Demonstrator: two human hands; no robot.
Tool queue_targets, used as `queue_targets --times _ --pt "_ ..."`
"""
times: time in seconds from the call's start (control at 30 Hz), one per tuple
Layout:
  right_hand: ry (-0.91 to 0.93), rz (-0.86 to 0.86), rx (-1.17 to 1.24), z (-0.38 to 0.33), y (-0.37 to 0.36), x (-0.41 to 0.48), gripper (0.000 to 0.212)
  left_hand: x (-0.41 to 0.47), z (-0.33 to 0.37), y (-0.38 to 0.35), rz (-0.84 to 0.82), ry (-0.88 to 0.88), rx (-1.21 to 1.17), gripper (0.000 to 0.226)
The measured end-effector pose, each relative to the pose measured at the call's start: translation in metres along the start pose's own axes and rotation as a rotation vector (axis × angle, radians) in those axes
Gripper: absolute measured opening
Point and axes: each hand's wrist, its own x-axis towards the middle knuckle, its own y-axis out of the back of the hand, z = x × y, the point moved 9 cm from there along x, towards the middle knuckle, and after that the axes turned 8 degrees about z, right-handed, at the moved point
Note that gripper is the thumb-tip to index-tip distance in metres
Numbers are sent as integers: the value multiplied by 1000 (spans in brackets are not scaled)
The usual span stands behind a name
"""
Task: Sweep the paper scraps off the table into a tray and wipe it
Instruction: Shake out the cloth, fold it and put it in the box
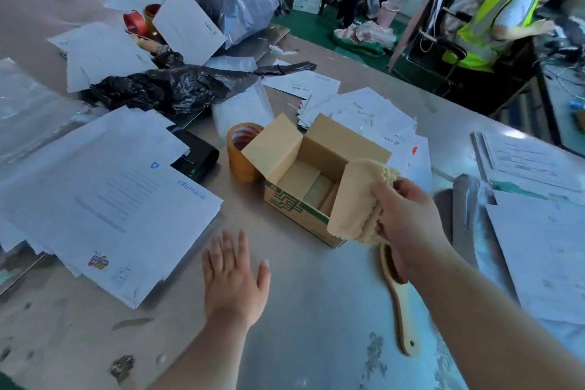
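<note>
Seemingly mid-job, the head view looks down on a grey metal table crowded with paper. The left hand lies open and flat, fingers spread, palm down on or just above the bare table in the near middle, holding nothing. The right hand is closed around a cream-coloured cloth, bunched in the fist and lifted at the near right corner of a small cardboard box. The box stands with its flaps up in the middle of the table, green print on its side; folded cardboard pieces lie inside, and no loose scraps can be made out in it.

Under the right forearm lies a wooden-handled brush, flat on the table, its handle end pointing near; its head is mostly hidden by the hand.

Just left of the box stands a roll of tan tape, touching or almost touching the box flap. Further left a wide stack of white printed sheets covers the table, with a black device partly under its far edge. Beyond it sprawls a black plastic bag. More white sheets fan out behind the box, and others lie at the right edge.

At the far right a person in a yellow-green vest sits beside another table.
</note>
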Motion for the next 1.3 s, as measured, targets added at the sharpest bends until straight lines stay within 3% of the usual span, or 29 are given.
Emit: queue_targets --times 0.37,0.5,0.63,0.73,0.87,1.0,1.17,1.3 --pt "-180 -150 157 12 -121 91 11 8 4 -7 38 -2 55 78" --pt "-406 -87 167 67 -131 109 3 9 5 -5 73 -10 71 78" --pt "-640 -33 182 123 -141 121 55 10 5 -5 82 -9 83 78" --pt "-597 31 56 131 -139 129 62 10 5 -4 94 -12 90 78" --pt "-445 -2 -7 117 -144 132 19 11 6 -3 108 -13 93 78" --pt "-364 -182 127 99 -166 131 22 11 7 -3 95 -14 95 79" --pt "-383 95 -138 104 -136 132 48 11 6 -6 56 -17 115 79" --pt "-76 146 -475 77 -131 124 65 10 7 -6 40 -19 125 79"
